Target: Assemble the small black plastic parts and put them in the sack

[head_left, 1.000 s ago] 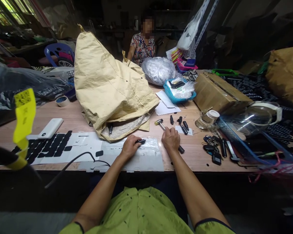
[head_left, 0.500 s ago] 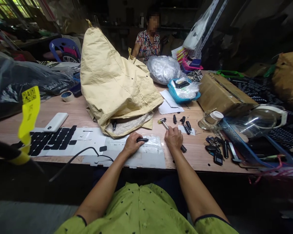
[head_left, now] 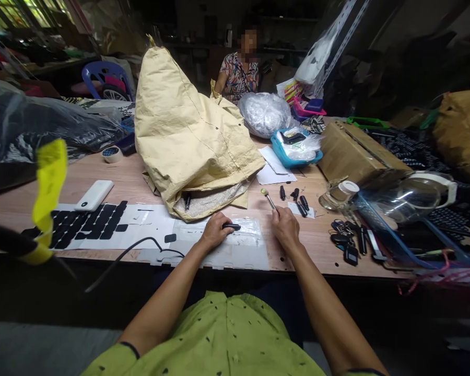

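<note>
My left hand (head_left: pixel 214 230) is closed around a small black cylindrical piece (head_left: pixel 232 226), whose end sticks out to the right over a clear plastic sheet (head_left: pixel 246 237). In my right hand (head_left: pixel 285 227) is a small hammer (head_left: pixel 270 198), gripped by its handle, with the yellowish head pointing up and away from me. The rest of the handle is hidden in the fist. Several similar black pieces (head_left: pixel 303 201) lie just beyond that hand, some on a white paper slip. Behind my left hand, the mouth of a large tan sack (head_left: pixel 196 141) gapes, with a black piece inside it.
Rows of black pads (head_left: pixel 90 224) lie on white sheets at left, below a white power bank (head_left: pixel 94 195). A tape roll (head_left: pixel 112 154) sits behind. Keys (head_left: pixel 342 235), a glass jar (head_left: pixel 339 194), a blue tray (head_left: pixel 415 235) and a cardboard box (head_left: pixel 356 151) occupy the right. Another person (head_left: pixel 238 75) sits opposite.
The hammer's head has swung, and my right hand has turned and shifted slightly right with it. My left hand still holds the black piece in about the same place. The whole view has shifted slightly.
</note>
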### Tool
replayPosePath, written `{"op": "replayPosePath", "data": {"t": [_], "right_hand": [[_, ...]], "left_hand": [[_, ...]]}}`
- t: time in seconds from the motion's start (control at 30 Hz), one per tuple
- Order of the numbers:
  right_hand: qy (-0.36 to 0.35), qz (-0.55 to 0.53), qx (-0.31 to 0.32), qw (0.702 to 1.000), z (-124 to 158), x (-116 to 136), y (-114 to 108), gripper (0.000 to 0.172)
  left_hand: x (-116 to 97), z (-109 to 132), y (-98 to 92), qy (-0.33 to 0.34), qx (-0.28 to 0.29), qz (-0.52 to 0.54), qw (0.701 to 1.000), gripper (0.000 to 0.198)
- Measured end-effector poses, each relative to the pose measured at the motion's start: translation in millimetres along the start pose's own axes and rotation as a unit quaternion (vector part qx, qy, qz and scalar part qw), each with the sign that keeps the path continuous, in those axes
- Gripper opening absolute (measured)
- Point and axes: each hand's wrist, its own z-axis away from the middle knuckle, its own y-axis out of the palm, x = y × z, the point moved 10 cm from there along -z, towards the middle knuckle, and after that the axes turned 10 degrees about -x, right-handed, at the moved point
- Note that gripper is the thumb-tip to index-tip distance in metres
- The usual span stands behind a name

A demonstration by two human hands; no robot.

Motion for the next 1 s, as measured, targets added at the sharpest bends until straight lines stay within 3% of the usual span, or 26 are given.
{"op": "replayPosePath", "data": {"t": [0.17, 0.33, 0.5, 0.87, 1.0], "right_hand": [[-0.083, -0.200, 0.001, 0.976, 68.0, 37.1, -23.2, 0.040], [-0.132, -0.277, 0.021, 0.952, 107.1, 66.6, -22.5, 0.040], [-0.163, -0.261, 0.003, 0.951, 112.6, 72.8, -16.9, 0.041], [-0.164, -0.233, -0.012, 0.959, 113.8, 58.7, -21.7, 0.040], [-0.159, -0.189, -0.041, 0.968, 95.3, 46.2, -20.8, 0.039]], "left_hand": [[-1.9, 0.1, 2.1, -0.005, -0.007, -0.008, 1.000, 0.011], [-4.6, -0.2, 1.7, -0.010, -0.016, -0.010, 1.000, 0.009], [-8.2, 1.3, 3.2, -0.001, -0.016, -0.020, 1.000, 0.007], [-7.5, 1.1, 3.1, -0.004, -0.026, -0.005, 1.000, 0.008], [-7.7, 1.1, 3.7, -0.006, -0.021, -0.009, 1.000, 0.006]]}}
